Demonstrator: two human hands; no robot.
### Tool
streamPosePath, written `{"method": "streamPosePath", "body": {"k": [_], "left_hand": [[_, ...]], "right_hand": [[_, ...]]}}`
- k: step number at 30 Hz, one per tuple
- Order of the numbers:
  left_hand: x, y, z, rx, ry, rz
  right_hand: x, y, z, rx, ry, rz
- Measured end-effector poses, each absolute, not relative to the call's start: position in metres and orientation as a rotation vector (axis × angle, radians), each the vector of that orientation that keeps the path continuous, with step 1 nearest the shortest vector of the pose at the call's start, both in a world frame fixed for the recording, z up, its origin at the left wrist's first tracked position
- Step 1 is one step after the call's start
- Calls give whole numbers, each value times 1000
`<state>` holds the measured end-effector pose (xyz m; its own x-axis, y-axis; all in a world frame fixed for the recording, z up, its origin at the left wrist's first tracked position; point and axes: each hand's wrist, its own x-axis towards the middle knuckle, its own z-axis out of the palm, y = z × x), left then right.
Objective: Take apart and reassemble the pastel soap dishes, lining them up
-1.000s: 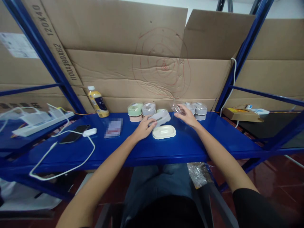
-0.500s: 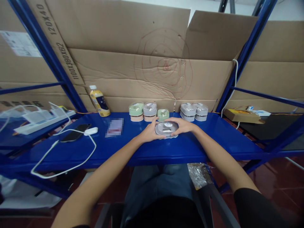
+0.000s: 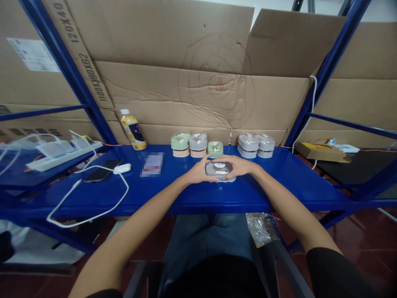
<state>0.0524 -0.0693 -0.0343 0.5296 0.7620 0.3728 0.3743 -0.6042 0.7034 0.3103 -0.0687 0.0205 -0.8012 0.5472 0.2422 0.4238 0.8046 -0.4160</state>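
A small grey oval box with a clear lid point(image 3: 219, 169) sits on the blue tabletop point(image 3: 192, 196), a round white sticker on its top. My left hand point(image 3: 198, 171) is wrapped round its left end. At the right end, my right hand point(image 3: 240, 166) grips it with bent fingers. The fingertips on the far side are partly hidden. Just behind the box stands a single green box point(image 3: 215, 149). To its left are a stack with a green box on top point(image 3: 180, 142) and one with a grey box on top point(image 3: 198, 142).
Two grey stacks point(image 3: 248, 145) stand at the back right. On the left are a yellow drink bottle point(image 3: 134, 131), a blurred-out flat packet point(image 3: 152, 164), a dark phone point(image 3: 104, 170) and a white cable point(image 3: 124, 198). Cardboard point(image 3: 149, 91) walls the back; blue posts point(image 3: 322, 82) flank it.
The grey inner piece in my left hand and the clear lid in my right went onto the pale base. Both hands then closed round the assembled box and have stayed there.
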Motion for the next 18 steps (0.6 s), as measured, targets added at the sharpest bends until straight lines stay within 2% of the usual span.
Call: {"method": "streamPosePath", "body": {"k": [6, 13, 18], "left_hand": [[50, -66, -36, 2203, 866, 956], [45, -55, -42, 2315, 1070, 1107], [46, -58, -38, 2362, 1094, 1127]], "right_hand": [[308, -74, 19, -867, -2627, 385], [341, -70, 22, -1329, -2569, 262], [357, -77, 34, -1326, -2593, 205]]}}
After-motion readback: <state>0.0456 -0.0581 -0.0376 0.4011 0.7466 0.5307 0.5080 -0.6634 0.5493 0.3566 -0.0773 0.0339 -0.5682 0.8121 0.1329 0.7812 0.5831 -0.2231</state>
